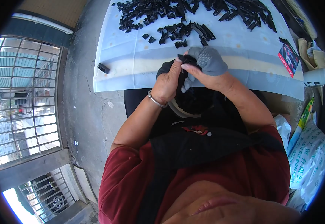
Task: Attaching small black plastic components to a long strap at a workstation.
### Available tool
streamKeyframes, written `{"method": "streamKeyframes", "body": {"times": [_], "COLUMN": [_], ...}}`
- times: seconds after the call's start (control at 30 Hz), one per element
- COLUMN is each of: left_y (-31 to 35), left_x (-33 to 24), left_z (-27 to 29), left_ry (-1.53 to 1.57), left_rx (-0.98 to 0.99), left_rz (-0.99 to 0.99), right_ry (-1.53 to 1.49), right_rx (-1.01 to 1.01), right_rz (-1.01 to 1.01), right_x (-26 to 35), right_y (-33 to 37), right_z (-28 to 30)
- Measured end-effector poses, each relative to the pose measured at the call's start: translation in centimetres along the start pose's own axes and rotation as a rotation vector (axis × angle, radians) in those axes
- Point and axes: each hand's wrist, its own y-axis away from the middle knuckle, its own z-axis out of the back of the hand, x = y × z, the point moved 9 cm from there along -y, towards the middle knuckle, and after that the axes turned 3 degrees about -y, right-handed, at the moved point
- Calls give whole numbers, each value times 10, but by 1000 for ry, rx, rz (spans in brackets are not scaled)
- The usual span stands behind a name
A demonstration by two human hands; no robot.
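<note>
Over the table's near edge, my two hands meet around a small black plastic piece (189, 59). My left hand (167, 83), with a bracelet at its wrist and dark cloth on its fingers, pinches the piece with its bare thumb. From the other side, my right hand (211, 66) grips it; a grey glove covers its fingers and leaves the thumb bare. Fingers hide much of the piece. Just beyond lies a small group of black plastic pieces (175, 35). Below the hands, a round container (176, 111) shows part of its pale rim, with dark contents.
White sheeting covers the table (129, 59). Heaps of small black pieces (140, 15) and longer ones (248, 15) lie at the back. One black piece (103, 68) sits far left. At right are a red-and-black card (288, 58), a white cup (315, 77) and plastic bags (308, 160).
</note>
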Motion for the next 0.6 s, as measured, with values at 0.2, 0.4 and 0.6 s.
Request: {"method": "streamKeyframes", "body": {"times": [0.2, 0.4, 0.6], "left_y": [-7, -8, -6], "left_x": [0, -15, -28], "left_z": [18, 17, 13], "left_ry": [42, -256, -521], "left_rx": [-25, 34, 62], "left_rz": [-9, -174, -218], "right_ry": [167, 445, 413], "right_rx": [-77, 29, 45], "right_rz": [130, 121, 97], "right_x": [2, 8, 9], "right_y": [10, 12, 12], "right_z": [19, 13, 11]}}
